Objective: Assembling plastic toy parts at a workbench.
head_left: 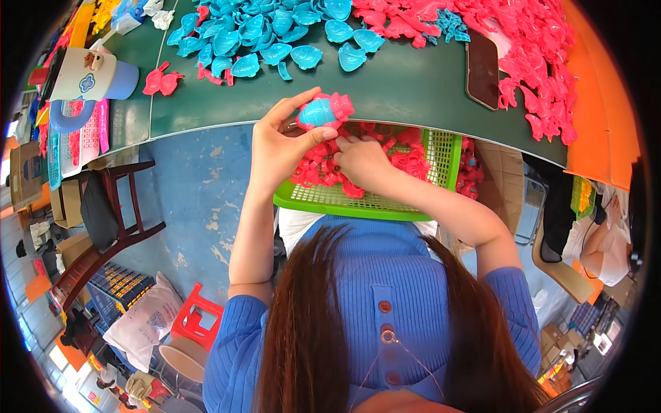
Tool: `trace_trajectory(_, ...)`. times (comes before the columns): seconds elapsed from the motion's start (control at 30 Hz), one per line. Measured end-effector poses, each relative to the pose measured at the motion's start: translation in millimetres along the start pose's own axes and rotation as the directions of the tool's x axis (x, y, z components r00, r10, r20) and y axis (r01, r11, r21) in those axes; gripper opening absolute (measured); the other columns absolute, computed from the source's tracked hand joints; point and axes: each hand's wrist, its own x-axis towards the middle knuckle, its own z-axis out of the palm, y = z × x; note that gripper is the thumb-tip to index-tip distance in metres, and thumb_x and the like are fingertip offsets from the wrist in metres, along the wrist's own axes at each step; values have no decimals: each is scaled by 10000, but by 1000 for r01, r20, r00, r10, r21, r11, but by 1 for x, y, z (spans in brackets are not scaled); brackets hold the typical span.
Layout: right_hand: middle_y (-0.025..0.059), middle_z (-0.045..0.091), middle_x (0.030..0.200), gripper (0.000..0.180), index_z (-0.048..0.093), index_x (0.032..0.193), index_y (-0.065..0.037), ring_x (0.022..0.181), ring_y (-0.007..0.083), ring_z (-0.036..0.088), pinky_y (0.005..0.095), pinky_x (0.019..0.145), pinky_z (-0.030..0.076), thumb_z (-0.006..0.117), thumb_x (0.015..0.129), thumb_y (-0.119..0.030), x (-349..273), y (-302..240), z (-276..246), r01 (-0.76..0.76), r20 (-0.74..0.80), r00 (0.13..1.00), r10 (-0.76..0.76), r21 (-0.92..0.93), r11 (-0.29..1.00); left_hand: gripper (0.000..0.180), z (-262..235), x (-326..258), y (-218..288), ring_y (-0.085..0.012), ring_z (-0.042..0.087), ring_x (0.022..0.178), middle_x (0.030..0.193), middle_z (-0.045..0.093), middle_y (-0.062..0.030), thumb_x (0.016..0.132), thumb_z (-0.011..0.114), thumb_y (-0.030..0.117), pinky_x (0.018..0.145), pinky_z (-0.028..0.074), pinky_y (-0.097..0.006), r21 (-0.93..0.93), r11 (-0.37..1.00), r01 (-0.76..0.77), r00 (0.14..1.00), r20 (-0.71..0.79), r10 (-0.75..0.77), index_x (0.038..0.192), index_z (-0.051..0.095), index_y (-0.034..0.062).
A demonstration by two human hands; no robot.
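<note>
Being held between the thumb and fingers of the left hand (277,143) is a small, rounded turquoise-and-pink plastic piece (318,112), seen over the near edge of a dark green bench (227,103). The right hand (363,162) is lowered, fingers bent, among shiny pink plastic parts (412,163) in a bright green mesh-sided plastic basket (358,210); whether anything is gripped there cannot be told. The basket is set just on the near side of the bench. Farther off, curved turquoise plastic shells (251,31) are heaped on the bench, with tangled pink plastic pieces (537,41) spread to their right. Beside that spread, a dark-screened phone (482,72) is laid. At the left, a white-and-blue mug (77,72) is placed.
</note>
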Motion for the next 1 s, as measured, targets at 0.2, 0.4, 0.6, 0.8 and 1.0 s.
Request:
trace_trajectory(0.2, 87, 564, 973, 110, 640, 724, -82, 961, 250, 535, 450, 857, 399, 577, 747, -169, 3, -2, 9, 56, -46, 997, -54, 44, 997, 520, -3, -2, -3, -95, 590, 875, 1014, 571, -38, 697, 748, 22, 716, 499, -217, -9, 1000, 15, 1000, -10, -15, 1181, 558, 12)
trace_trajectory(0.4, 100, 584, 920, 97, 637, 741, -55, 916, 255, 569, 427, 837, 445, 660, 709, -145, -4, 5, -12, 47, -77, 997, -20, 362, 931, 521, -3, 0, -2, -93, 589, 876, 1018, 570, -36, 695, 748, 18, 713, 501, -215, -20, 999, 25, 1000, 6, -25, 1181, 559, 15)
trace_trajectory(0.6, 143, 608, 1036, 163, 632, 909, 26, 1020, 231, 585, 340, 836, 491, 680, 763, -28, -37, 6, -82, 79, -192, 924, 331, 941, 328, 532, -2, -2, 1, -96, 590, 878, 1018, 569, -33, 691, 756, 26, 717, 503, -218, -45, 999, 20, 1000, -1, -20, 1182, 555, 7)
trace_trajectory(0.8, 122, 600, 1040, 263, 607, 1059, 46, 965, 181, 592, 298, 851, 493, 632, 798, 32, -32, 6, -115, 227, -226, 832, 507, 972, 61, 570, 18, -6, 3, -110, 594, 887, 1013, 569, -40, 670, 780, 53, 741, 506, -237, -87, 995, -39, 994, 99, 48, 1187, 547, -8)
trace_trajectory(1.0, 129, 592, 1056, 289, 608, 1081, 38, 947, 175, 590, 286, 845, 487, 628, 792, 44, -32, 12, -111, 285, -333, 828, 452, 943, 172, 581, 21, -4, 9, -112, 593, 882, 1013, 574, -55, 662, 788, 64, 745, 505, -242, -44, 998, -51, 995, 85, 54, 1181, 545, -27)
